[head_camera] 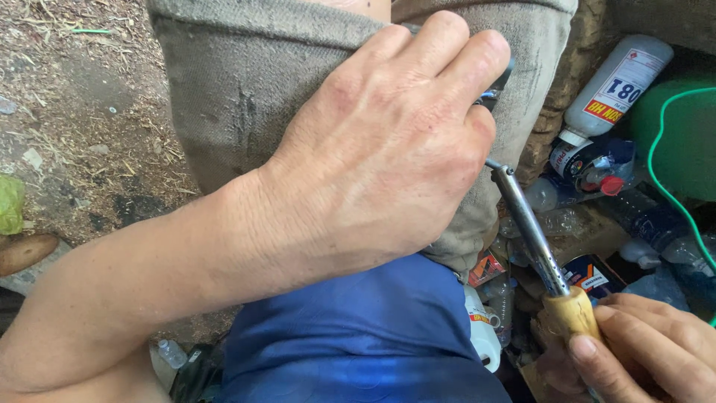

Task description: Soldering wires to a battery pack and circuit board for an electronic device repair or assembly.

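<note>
My left hand [388,157] reaches across from the lower left and rests against a grey-brown trouser leg [239,97]. Its fingers are closed on a small dark part [505,77], mostly hidden, with a bit of blue showing below it. My right hand [641,354], at the lower right, grips the wooden handle [572,312] of a soldering iron. The iron's metal shaft [528,224] slants up and left. Its bent tip [495,167] ends just below the fingers of my left hand.
A white bottle with a red and yellow label [615,82] lies at the upper right beside a green container [690,142] and a thin green wire [656,175]. Clear plastic bottles [656,250] and small cartons pile below. Blue cloth [358,328] covers my lap. Dirt ground with wood shavings [82,112] lies left.
</note>
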